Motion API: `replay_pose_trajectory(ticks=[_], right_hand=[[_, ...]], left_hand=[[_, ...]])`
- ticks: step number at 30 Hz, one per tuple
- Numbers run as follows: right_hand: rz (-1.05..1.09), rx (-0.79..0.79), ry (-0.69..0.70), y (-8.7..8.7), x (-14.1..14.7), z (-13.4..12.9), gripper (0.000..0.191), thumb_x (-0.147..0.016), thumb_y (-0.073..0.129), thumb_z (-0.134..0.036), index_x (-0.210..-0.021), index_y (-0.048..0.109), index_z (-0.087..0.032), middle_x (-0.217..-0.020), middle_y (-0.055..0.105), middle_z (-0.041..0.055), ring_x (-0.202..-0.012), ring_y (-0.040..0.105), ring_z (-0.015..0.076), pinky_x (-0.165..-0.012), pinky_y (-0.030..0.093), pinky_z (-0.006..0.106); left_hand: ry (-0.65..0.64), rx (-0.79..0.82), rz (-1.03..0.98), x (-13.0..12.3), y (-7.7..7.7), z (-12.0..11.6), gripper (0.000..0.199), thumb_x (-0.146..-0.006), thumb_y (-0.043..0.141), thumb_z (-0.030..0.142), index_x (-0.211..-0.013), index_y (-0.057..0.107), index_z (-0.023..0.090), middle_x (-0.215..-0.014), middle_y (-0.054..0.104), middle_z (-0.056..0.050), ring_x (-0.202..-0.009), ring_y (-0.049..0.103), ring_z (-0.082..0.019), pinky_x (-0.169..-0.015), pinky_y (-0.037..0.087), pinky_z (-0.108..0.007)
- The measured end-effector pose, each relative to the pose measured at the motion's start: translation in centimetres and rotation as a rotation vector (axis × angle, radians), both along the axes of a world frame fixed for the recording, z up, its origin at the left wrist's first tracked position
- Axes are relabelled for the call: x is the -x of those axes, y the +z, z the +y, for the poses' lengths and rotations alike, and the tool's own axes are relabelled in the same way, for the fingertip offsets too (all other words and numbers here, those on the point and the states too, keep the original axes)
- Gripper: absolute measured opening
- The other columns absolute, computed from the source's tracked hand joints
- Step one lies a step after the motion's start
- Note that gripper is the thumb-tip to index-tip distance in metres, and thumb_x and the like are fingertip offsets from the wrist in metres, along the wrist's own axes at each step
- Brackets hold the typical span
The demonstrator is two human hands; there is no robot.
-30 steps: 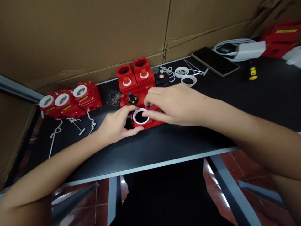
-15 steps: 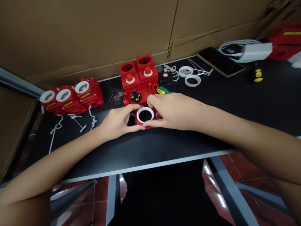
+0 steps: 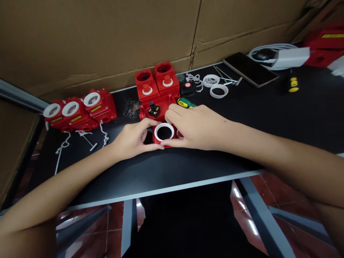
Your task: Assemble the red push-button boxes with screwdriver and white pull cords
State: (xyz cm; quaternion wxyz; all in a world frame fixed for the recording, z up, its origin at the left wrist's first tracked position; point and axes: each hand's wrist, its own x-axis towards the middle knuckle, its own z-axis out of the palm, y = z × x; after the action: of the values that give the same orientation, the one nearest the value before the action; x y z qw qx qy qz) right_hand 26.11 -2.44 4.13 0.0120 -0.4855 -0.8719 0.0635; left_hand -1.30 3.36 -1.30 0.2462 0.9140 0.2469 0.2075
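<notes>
A white ring (image 3: 156, 134) sits on a small red housing cover (image 3: 169, 146) at the front of the table, around a dark round opening. My left hand (image 3: 131, 141) is closed on the cover from the left, thumb at the near edge and index finger along the far edge. From the right, my right hand (image 3: 192, 127) pinches the cover, its thumb against the ring's near rim and its bent fingers at the far side. Just behind lies an open red housing base (image 3: 168, 104) with a black switch part (image 3: 153, 109) inside.
Three red boxes with white rings (image 3: 92, 99) stand left, cords hanging. Two red covers (image 3: 166, 80) are behind. A green-yellow screwdriver (image 3: 185, 103), loose white ring (image 3: 219, 91), ring of small parts (image 3: 211, 80), phone (image 3: 251, 69) and charger (image 3: 291, 58) lie right.
Both hands keep their hold on the cover and ring, with hardly any finger movement. The whole view has shifted slightly.
</notes>
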Motion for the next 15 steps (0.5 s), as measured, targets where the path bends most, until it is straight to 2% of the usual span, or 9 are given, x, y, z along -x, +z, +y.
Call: replay_pose_trajectory(ticks=[6,10,15], right_hand=[[0.031,-0.082,0.069,-0.2,-0.1,0.0,0.065,-0.114,0.078,-0.072,-0.133,0.076,-0.01,-0.129,0.078,0.0204,-0.088,0.071,0.0274,-0.064,0.023,0.034],[0.128,0.001,0.066,-0.5,-0.4,0.6,0.056,-0.111,0.086,-0.065,-0.126,0.077,-0.012,-0.125,0.077,0.015,-0.087,0.067,0.0245,-0.066,0.03,0.033],[0.34,0.069,0.128,-1.5,-1.2,1.5,0.049,-0.106,0.092,-0.059,-0.118,0.074,-0.015,-0.122,0.075,0.0104,-0.086,0.064,0.0209,-0.072,0.04,0.033]], left_hand=[[0.028,0.054,0.016,0.0,0.1,-0.1,0.077,-0.106,0.078,0.095,-0.131,0.072,0.023,-0.06,0.051,0.014,-0.047,0.05,-0.013,-0.054,0.037,-0.025],[0.04,0.079,0.03,0.0,0.2,-0.1,0.079,-0.104,0.078,0.098,-0.129,0.071,0.024,-0.058,0.049,0.014,-0.046,0.047,-0.013,-0.054,0.036,-0.026],[0.033,0.085,0.027,0.0,0.1,-0.1,0.082,-0.102,0.078,0.099,-0.131,0.071,0.023,-0.057,0.048,0.016,-0.044,0.045,-0.012,-0.055,0.035,-0.026]])
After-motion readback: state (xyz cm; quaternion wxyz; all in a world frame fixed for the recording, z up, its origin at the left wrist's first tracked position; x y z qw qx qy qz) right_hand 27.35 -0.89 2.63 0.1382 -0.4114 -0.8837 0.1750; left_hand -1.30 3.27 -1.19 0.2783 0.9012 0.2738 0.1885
